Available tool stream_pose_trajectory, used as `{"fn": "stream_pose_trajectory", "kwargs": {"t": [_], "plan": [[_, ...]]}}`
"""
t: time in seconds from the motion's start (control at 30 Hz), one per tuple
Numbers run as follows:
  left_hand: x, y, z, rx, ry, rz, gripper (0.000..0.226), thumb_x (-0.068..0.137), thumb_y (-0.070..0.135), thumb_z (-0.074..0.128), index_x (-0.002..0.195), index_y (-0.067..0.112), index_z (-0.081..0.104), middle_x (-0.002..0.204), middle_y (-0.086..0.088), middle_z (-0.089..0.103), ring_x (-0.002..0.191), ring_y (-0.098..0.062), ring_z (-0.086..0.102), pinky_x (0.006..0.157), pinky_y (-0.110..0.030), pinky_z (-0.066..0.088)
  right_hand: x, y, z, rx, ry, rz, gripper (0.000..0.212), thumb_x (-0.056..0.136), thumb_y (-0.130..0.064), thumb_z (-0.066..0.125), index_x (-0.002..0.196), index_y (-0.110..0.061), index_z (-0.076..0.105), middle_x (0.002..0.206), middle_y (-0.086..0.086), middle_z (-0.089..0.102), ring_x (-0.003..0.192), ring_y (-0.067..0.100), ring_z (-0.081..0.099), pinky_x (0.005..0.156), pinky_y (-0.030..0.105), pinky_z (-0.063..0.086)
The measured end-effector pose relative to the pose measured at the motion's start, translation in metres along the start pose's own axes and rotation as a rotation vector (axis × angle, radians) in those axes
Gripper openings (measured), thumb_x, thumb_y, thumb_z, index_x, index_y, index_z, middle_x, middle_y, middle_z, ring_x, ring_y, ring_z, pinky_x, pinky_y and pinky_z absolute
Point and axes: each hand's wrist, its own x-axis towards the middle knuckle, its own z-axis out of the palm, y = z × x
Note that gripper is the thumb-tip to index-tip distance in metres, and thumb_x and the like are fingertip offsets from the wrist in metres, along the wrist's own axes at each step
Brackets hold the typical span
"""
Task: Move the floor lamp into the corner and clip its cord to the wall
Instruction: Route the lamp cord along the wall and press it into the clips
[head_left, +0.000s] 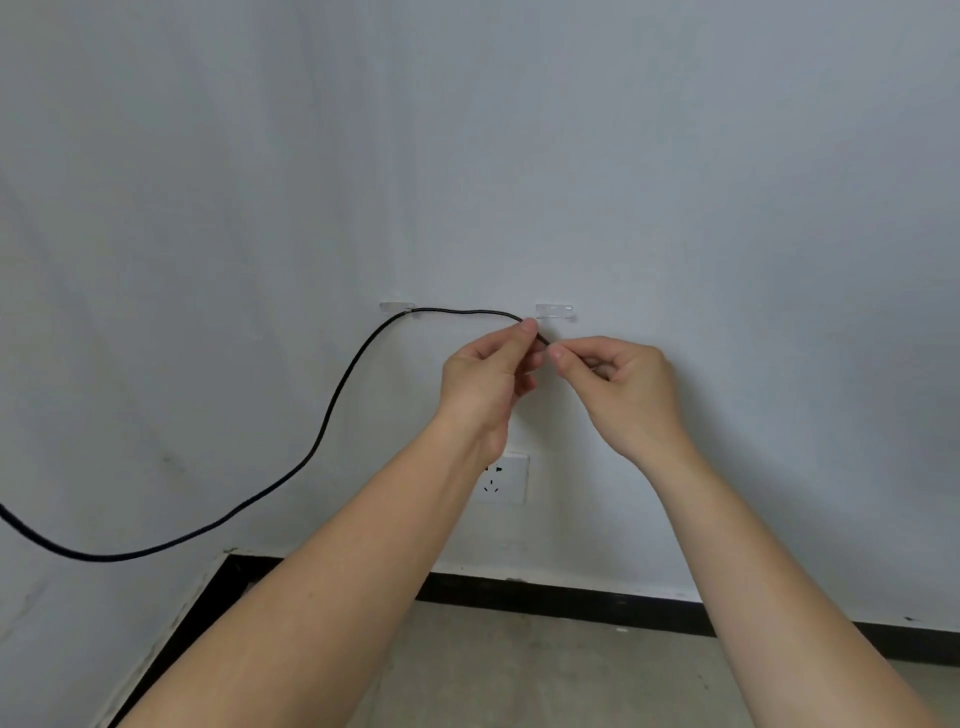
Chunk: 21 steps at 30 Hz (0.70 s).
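Observation:
A thin black cord (332, 410) rises from the lower left along the white wall and passes through a clear clip (397, 307). From there it runs right to my hands. My left hand (488, 374) pinches the cord between thumb and fingers. My right hand (618, 384) pinches the same cord just to the right, almost touching the left. A second clear clip (554, 310) sits on the wall just above my fingertips, with no cord in it. The cord's end is hidden in my right hand. The lamp is out of view.
A white wall socket (506, 480) sits below my left hand, partly covered by my wrist. A black skirting board (571, 597) runs along the wall's foot, turning at the room corner on the left. Below is bare grey floor (493, 675).

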Motion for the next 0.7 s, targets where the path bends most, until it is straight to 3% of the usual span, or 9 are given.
{"fn": "stream_pose_trajectory", "kwargs": {"t": [0.1, 0.33, 0.57, 0.7], "plan": [[0.006, 0.007, 0.001, -0.085, 0.099, 0.03, 0.01, 0.09, 0.017, 0.072, 0.091, 0.007, 0.072, 0.072, -0.004, 0.066, 0.062, -0.011, 0.062, 0.059, -0.021, 0.052, 0.007, 0.002, -0.008, 0.033, 0.008, 0.034, 0.015, 0.089, -0.028, 0.075, 0.08, -0.04, 0.074, 0.071, -0.027, 0.073, 0.061, -0.006, 0.063, 0.061, 0.01, 0.046], [0.01, 0.007, 0.015, -0.141, 0.167, 0.055, 0.015, 0.089, 0.012, 0.073, 0.095, -0.002, 0.071, 0.073, -0.008, 0.067, 0.06, -0.015, 0.064, 0.06, -0.024, 0.057, 0.007, 0.013, -0.026, 0.102, 0.022, 0.106, 0.013, 0.087, -0.025, 0.077, 0.08, -0.035, 0.077, 0.069, -0.018, 0.074, 0.053, -0.002, 0.06, 0.056, 0.013, 0.049], [0.01, 0.006, 0.017, -0.173, 0.132, 0.001, 0.022, 0.087, 0.011, 0.075, 0.1, -0.006, 0.069, 0.077, -0.011, 0.07, 0.063, -0.017, 0.069, 0.063, -0.024, 0.058, 0.007, 0.011, -0.022, 0.038, 0.192, 0.026, 0.02, 0.087, -0.026, 0.077, 0.075, -0.042, 0.072, 0.07, -0.031, 0.072, 0.067, -0.009, 0.067, 0.064, 0.006, 0.047], [0.008, 0.006, 0.019, -0.198, 0.15, -0.047, 0.017, 0.087, 0.013, 0.075, 0.087, -0.002, 0.069, 0.072, -0.01, 0.071, 0.062, -0.017, 0.072, 0.06, -0.023, 0.059, 0.01, 0.008, -0.017, 0.023, 0.244, -0.025, 0.02, 0.088, -0.027, 0.076, 0.081, -0.044, 0.071, 0.07, -0.036, 0.069, 0.072, -0.01, 0.067, 0.071, 0.009, 0.05]]}}
